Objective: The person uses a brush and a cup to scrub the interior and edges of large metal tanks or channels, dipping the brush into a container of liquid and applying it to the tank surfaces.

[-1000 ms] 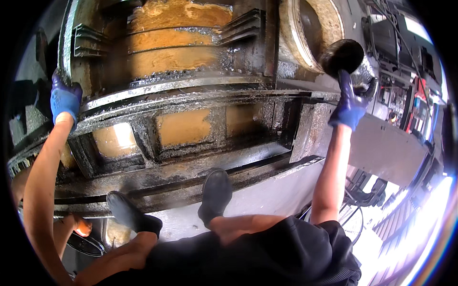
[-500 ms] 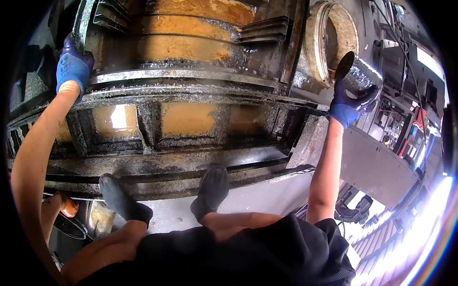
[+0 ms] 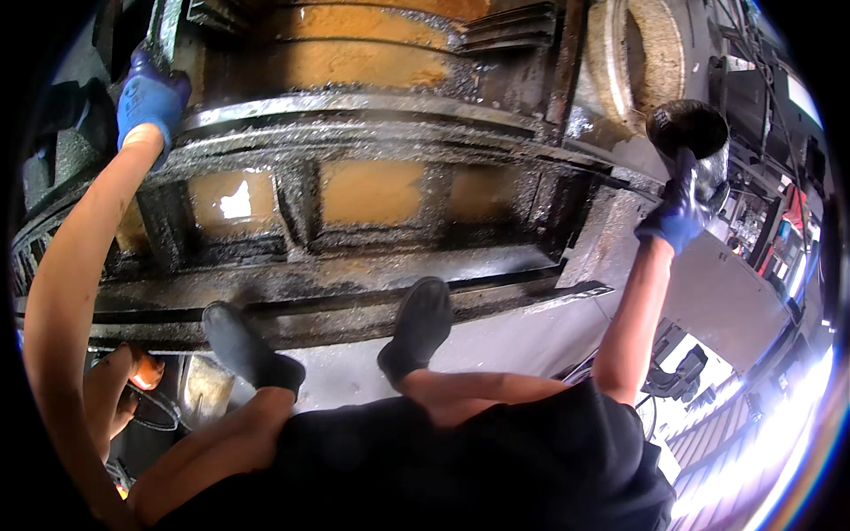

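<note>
My right hand [image 3: 680, 212], in a blue glove with a dark palm, grips a dark, wet-looking cylindrical container [image 3: 714, 168]. Its round mouth shows a black inside and tips toward me; whether anything is in it I cannot tell. The container is just right of a worn whitish ring-shaped bucket or drum [image 3: 611, 66]. At the upper left, my left hand [image 3: 152, 102], gloved alike, has its fingers curled over an upright metal bar [image 3: 166, 31] beside a metal trough [image 3: 354, 108]. Murky orange-brown liquid [image 3: 372, 192] lies in the trough's sections, with metal chips along the ledges.
My dark shoes [image 3: 421, 323] are at the trough's near edge, on a grey floor [image 3: 487, 354]. Part of another person's limb, near an orange object [image 3: 147, 370], shows at the lower left. A grey panel [image 3: 726, 288] and cluttered equipment stand at the right.
My right hand has turned the container from tipped leftward toward the drum to a more upright pose, slightly lower. My left hand stays on the bar. The whole view has shifted a little.
</note>
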The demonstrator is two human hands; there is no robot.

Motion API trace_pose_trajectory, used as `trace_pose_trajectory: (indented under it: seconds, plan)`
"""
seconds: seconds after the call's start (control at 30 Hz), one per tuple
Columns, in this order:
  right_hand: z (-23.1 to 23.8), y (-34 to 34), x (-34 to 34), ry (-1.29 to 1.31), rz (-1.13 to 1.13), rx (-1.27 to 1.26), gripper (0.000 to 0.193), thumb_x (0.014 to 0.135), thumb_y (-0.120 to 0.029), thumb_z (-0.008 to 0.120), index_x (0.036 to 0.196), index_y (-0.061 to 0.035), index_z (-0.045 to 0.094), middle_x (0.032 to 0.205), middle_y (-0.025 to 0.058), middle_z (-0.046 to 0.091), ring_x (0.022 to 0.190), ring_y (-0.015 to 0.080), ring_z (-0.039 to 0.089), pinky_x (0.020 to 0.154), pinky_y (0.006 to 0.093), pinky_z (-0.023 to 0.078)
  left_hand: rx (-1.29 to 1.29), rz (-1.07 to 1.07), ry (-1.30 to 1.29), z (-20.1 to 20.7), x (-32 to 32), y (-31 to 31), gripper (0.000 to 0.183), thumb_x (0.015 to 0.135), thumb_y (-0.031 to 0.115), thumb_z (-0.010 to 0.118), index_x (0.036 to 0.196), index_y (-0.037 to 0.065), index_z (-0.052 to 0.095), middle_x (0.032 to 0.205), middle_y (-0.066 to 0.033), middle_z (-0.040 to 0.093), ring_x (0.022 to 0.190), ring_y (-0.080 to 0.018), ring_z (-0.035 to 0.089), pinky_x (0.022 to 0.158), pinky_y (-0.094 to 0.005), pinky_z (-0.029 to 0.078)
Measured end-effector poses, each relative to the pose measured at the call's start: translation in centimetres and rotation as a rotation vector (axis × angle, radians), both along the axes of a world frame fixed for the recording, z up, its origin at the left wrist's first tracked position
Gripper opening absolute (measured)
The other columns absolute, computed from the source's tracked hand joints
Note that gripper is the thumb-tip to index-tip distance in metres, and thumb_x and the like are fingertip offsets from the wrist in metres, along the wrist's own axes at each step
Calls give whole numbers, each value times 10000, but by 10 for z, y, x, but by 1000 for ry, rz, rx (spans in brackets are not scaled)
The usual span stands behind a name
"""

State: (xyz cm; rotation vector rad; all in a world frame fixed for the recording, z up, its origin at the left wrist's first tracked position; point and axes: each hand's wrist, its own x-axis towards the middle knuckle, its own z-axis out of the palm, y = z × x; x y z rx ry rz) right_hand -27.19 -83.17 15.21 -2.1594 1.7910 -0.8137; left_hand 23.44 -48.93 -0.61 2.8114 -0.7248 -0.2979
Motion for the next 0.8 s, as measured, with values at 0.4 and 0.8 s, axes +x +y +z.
trace_pose_trajectory:
  seconds: [0.4, 0.8]
  plan:
    - [-68, 220, 3, -137, -70, 1130, 885, 740, -216, 831, 1445, -57, 321, 1180, 157, 608, 926, 157, 633, 752, 257, 524, 4, -35, 0, 2, 7, 4, 627, 774, 283, 676, 1304, 69, 417, 1114, -293, 621, 1068, -455, 588, 924, -471, 472]
    - [-149, 219, 122, 763, 72, 1252, 1150, 628, -561, 828, 1465, -72, 209, 1317, 238, 499, 1206, 306, 521, 983, 366, 446, -100, -154, -25, 5, 3, 9, 547, 750, 255, 687, 1193, 8, 481, 1003, -317, 636, 957, -477, 615, 847, -494, 498]
